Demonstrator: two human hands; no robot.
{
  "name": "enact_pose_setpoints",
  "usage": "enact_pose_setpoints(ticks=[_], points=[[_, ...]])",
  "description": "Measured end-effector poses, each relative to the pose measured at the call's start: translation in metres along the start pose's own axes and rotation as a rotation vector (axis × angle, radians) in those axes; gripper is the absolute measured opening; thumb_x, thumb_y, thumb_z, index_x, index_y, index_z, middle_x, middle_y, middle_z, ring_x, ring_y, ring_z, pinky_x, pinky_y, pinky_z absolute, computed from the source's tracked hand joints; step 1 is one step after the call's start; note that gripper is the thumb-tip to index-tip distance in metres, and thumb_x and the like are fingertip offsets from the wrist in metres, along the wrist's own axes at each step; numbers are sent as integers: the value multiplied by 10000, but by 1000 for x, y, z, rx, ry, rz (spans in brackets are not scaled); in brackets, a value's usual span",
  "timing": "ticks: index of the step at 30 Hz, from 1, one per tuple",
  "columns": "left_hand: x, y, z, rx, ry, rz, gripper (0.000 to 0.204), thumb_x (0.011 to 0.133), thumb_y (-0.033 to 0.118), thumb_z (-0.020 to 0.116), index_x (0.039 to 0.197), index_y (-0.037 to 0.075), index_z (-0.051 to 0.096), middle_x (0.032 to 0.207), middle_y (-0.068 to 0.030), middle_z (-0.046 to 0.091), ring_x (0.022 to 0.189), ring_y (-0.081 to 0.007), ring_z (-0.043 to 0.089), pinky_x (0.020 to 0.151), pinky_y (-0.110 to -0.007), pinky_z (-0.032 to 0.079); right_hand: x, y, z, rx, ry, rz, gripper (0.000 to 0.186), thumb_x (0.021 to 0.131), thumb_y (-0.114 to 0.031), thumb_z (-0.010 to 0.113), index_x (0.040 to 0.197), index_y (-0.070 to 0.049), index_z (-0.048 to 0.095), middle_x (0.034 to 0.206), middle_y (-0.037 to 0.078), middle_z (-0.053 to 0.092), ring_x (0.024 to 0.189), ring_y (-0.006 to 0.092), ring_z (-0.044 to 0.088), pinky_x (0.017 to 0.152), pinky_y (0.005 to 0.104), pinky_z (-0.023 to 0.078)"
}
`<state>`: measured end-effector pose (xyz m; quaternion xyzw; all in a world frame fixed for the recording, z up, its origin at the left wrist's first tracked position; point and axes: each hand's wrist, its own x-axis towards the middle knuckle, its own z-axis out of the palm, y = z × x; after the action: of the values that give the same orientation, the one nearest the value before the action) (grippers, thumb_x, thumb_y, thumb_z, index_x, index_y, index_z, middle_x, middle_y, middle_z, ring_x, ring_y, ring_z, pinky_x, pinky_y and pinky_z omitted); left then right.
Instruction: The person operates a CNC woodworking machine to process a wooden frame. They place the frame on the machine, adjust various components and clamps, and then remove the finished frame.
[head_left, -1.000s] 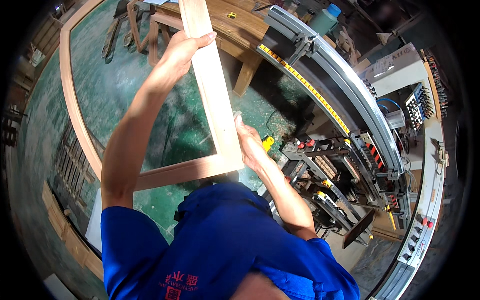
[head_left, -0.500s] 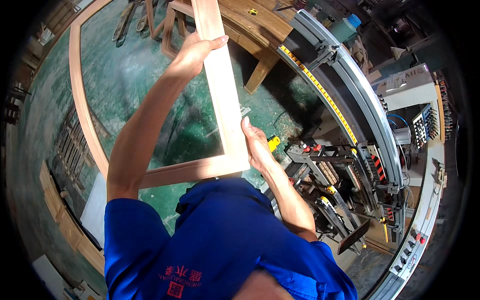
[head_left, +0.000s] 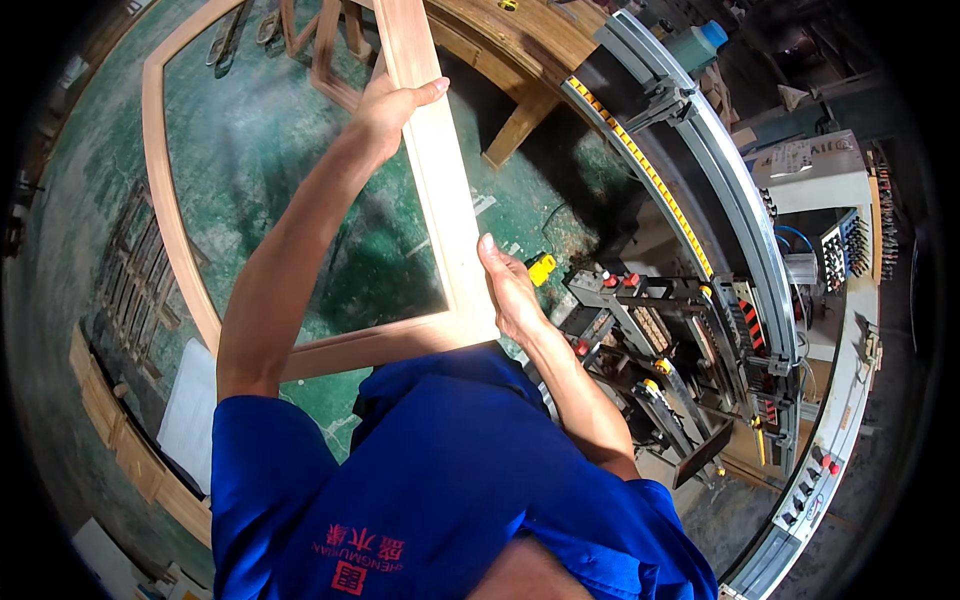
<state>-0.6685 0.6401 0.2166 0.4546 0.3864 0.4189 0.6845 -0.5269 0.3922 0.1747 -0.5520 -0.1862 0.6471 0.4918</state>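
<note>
A large light-wood frame [head_left: 443,210] is held up in front of my body, its near corner close to my waist. My left hand [head_left: 385,112] reaches across the opening and grips the frame's right-hand rail high up, the thumb lying over its top face. Lower on that same rail, close to the corner, my right hand [head_left: 512,290] clasps the outer edge with its thumb up along the side; its other fingers are mostly hidden beneath the wood. The frame's far end runs out of view at the top.
On the right stands a long machine with an aluminium rail [head_left: 720,170] and a control panel [head_left: 815,490]. A wooden workbench [head_left: 520,40] is ahead. A slatted pallet [head_left: 140,270] and wooden boards [head_left: 130,440] lie at the left. A yellow tool [head_left: 541,269] is beyond my right hand.
The view has shifted slightly, with the bench and machine displaced a little in the picture. Both hands keep the same hold on the frame.
</note>
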Motion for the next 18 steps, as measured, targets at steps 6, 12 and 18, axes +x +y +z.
enact_pose_setpoints(ticks=[6, 12, 18], points=[[10, -14, -9, -49, -26, -24, 465, 906, 155, 770, 1260, -74, 573, 1127, -166, 673, 1044, -247, 654, 900, -383, 529, 13, 9, 2, 28, 27, 42, 536, 1047, -434, 547, 1211, 65, 654, 1159, 131, 712, 1012, 162, 659, 913, 306, 512], [35, -25, -15, -21, -3, -104, 452, 896, 155, 779, 1239, -66, 584, 1152, -173, 662, 1057, -257, 648, 879, -395, 538, 38, 7, -2, 37, 25, 67, 541, 1046, -440, 545, 1206, 66, 650, 1100, 114, 720, 920, 153, 666, 824, 302, 540], [87, -47, -28, -10, 36, -14, 451, 906, 186, 774, 1242, -60, 599, 1115, -119, 675, 1054, -222, 636, 929, -366, 500, 84, -13, -6, 7, -12, 65, 547, 1043, -445, 548, 1211, 68, 642, 1143, 120, 699, 977, 157, 642, 861, 308, 510]])
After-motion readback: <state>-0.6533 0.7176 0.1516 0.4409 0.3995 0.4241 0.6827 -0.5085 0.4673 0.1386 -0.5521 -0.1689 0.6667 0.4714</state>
